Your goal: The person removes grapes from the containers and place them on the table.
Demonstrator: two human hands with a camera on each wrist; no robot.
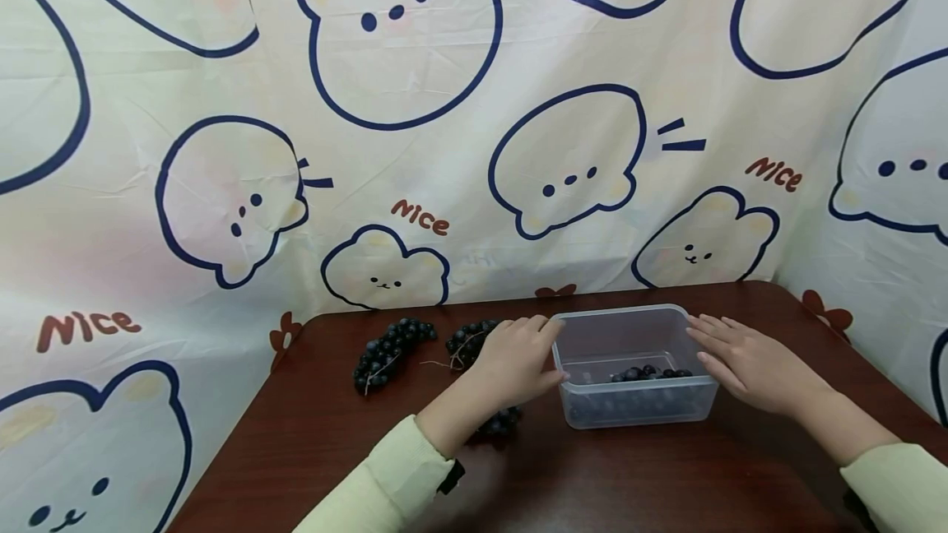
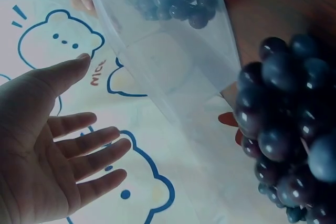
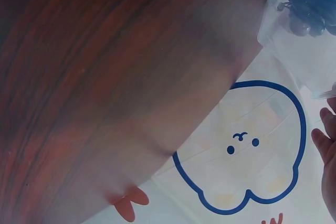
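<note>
A clear plastic container (image 1: 637, 408) stands on the table with dark grapes (image 1: 648, 373) in its bottom. My left hand (image 1: 514, 364) is at the container's left side, its fingertips right by the rim. In the left wrist view this hand (image 2: 58, 150) has its thumb and fingers spread apart, with nothing in its palm. On the opposite side, my right hand (image 1: 759, 364) has extended fingers close to the right rim. Only part of the right hand (image 3: 329, 145) shows at the edge of the right wrist view.
Left of the container lies a bunch of dark grapes (image 1: 388, 354). A second bunch (image 1: 465, 345) and a third bunch (image 1: 498, 424) are partly hidden by my left hand and forearm. The dark wooden table (image 1: 629, 475) meets a printed cloth (image 1: 415, 163) at its back and sides.
</note>
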